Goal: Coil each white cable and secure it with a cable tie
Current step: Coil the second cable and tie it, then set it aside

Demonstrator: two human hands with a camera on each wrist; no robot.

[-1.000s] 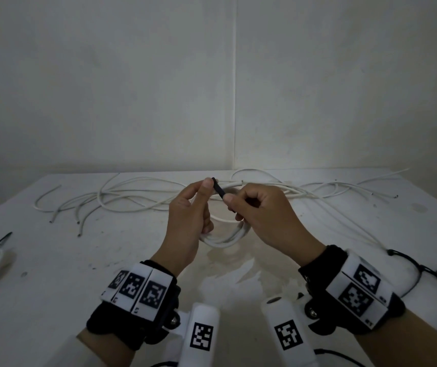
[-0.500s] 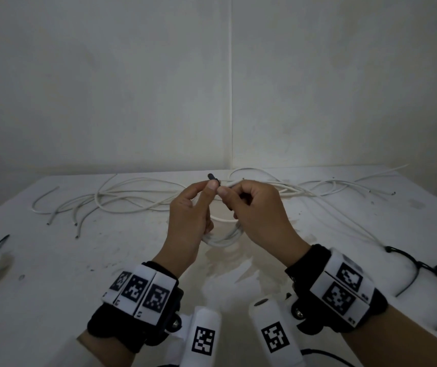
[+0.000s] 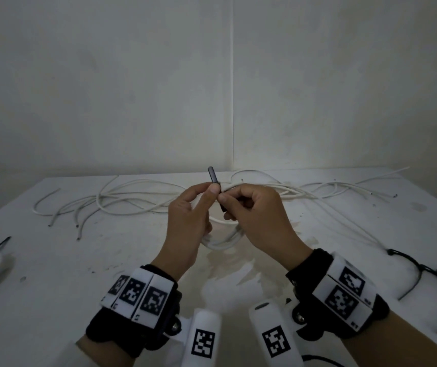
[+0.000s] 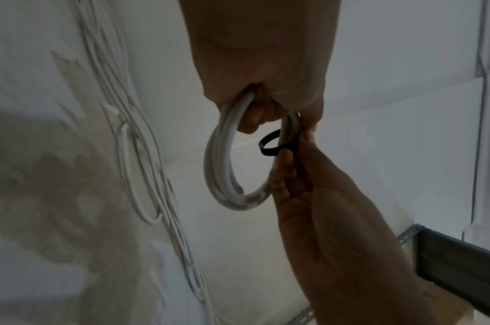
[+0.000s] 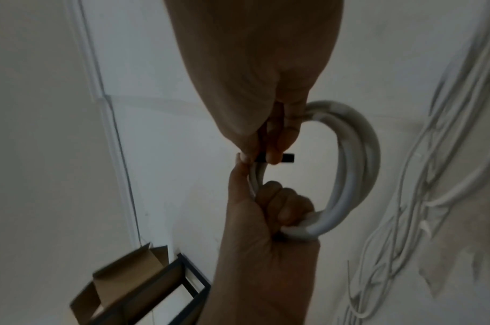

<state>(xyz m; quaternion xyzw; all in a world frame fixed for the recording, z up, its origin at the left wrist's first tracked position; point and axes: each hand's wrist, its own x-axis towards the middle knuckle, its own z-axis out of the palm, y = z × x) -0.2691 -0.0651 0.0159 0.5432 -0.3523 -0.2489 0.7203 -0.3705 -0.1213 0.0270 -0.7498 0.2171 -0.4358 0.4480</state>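
White table (image 3: 53,260); left hand (image 3: 188,221) grips white cable coil (image 4: 224,176), right hand (image 3: 259,221) pinches black cable tie (image 3: 212,176)

- left hand (image 3: 189,221) raised over the table's middle, fingers curled, thumb and forefinger pinching; wrist strapped
- right hand (image 3: 255,218) facing it, fingertips touching, likewise pinching; wrist strapped

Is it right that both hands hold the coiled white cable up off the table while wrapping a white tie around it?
Not quite: the tie is black, as the left wrist view shows. Otherwise right: the left hand and right hand hold the coiled white cable off the table.
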